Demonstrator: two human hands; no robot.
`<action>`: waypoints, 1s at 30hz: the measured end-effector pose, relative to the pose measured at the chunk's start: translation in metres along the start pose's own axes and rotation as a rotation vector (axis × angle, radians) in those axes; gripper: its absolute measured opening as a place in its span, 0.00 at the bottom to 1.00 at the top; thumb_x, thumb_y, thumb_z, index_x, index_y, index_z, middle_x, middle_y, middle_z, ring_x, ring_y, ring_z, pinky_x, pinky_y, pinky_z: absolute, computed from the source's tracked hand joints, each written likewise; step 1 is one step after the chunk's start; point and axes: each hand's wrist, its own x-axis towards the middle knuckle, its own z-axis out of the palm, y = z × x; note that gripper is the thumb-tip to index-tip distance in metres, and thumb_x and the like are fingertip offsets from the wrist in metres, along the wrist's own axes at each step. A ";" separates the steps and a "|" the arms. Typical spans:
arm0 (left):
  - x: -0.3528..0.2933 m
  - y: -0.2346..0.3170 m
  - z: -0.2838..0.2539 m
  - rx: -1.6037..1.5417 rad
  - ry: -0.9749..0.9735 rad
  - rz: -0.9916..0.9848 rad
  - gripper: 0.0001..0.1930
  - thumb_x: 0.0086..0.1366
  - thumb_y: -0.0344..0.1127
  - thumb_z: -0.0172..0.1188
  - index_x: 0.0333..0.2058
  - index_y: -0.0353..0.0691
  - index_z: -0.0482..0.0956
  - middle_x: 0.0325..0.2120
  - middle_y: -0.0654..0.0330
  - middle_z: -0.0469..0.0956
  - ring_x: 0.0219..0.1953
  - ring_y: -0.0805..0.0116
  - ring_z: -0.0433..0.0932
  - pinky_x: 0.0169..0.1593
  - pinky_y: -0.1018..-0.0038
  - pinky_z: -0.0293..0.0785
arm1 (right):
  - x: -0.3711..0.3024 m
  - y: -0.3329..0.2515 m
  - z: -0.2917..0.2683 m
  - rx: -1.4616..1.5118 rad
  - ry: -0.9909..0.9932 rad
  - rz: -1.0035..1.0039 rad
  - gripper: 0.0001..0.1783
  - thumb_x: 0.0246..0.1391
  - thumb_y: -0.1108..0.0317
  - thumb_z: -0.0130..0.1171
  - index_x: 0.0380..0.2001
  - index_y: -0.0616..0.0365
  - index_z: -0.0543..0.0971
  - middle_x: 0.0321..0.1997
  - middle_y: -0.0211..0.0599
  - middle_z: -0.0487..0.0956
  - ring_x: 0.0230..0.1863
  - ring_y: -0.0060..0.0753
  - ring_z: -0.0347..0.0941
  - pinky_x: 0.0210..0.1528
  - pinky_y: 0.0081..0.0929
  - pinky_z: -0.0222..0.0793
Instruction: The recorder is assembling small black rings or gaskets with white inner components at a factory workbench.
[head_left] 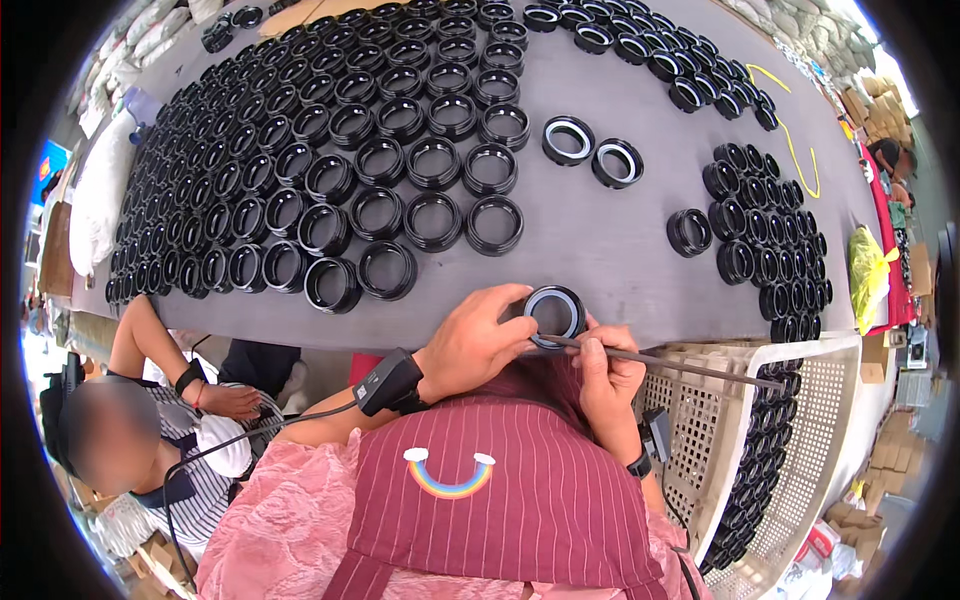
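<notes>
Close to the table's near edge, my left hand grips a black ring with a pale grey inner band. Its thumb and fingers press on the ring's left side. My right hand is closed around a long, thin dark strip or rod, which runs out to the right. The rod's left end meets the lower rim of the ring; whether it goes inside I cannot tell. Two loose rings with white inner bands, one beside the other, lie farther up the table.
Rows of black rings cover the grey table's left side. More rings stand at far right. A beige perforated crate holding rings is by my right arm. At left sits another person, one arm against the table edge.
</notes>
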 end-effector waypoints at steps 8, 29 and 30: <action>0.008 0.001 -0.005 0.025 -0.063 0.026 0.12 0.54 0.32 0.68 0.37 0.40 0.78 0.53 0.45 0.72 0.51 0.45 0.75 0.52 0.58 0.73 | 0.019 -0.030 -0.005 -0.460 -0.202 -0.015 0.03 0.58 0.75 0.58 0.30 0.61 0.75 0.26 0.41 0.78 0.28 0.44 0.77 0.56 0.53 0.73; 0.030 0.012 0.000 -0.159 -0.040 -0.075 0.07 0.63 0.34 0.60 0.37 0.39 0.74 0.41 0.47 0.78 0.41 0.44 0.77 0.44 0.55 0.71 | 0.006 -0.032 -0.029 -0.287 0.183 -0.132 0.12 0.64 0.69 0.45 0.26 0.57 0.72 0.21 0.30 0.73 0.24 0.25 0.69 0.63 0.46 0.61; 0.042 0.018 0.001 -0.204 -0.114 -0.244 0.08 0.66 0.37 0.56 0.37 0.38 0.73 0.35 0.46 0.78 0.37 0.41 0.76 0.41 0.54 0.71 | 0.000 -0.036 -0.036 -0.322 0.136 -0.112 0.13 0.66 0.67 0.44 0.26 0.58 0.71 0.21 0.31 0.73 0.25 0.25 0.68 0.61 0.45 0.63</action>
